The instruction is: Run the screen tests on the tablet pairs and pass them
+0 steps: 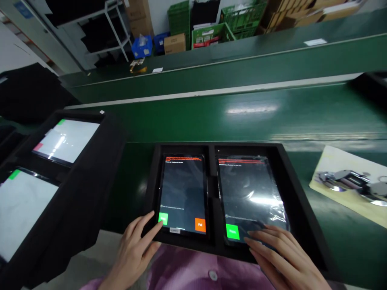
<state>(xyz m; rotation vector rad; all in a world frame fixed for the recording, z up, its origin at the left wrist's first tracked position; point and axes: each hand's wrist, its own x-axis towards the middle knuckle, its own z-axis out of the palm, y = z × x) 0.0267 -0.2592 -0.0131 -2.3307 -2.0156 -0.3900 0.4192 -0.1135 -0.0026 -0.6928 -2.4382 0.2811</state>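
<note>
Left hand (133, 253) is pressing the green button (163, 218) of the left tablet (183, 193) with open fingers, right hand (279, 257) is resting open on the right tablet (250, 193), both sitting in a black tray (211, 148), while two white-screened tablets (66, 141) are lying in the next tray (111, 133).

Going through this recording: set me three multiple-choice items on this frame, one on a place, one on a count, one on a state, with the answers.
1. Where does the printed photo sheet lie?
A) Inside the black tray
B) On the green bench, right of the tray
C) Under the tray

2. How many tablets sit in that tray?
A) One
B) Three
C) Two

3. What do those tablets' screens show?
A) Dark backgrounds with red text at the top
B) Blank white
C) Dark, with no text

Answers:
1 B: the sheet lies beyond the tray's right edge.
2 C: the left tablet and right tablet sit side by side.
3 A: red lines run across the top of both dark screens.
</note>
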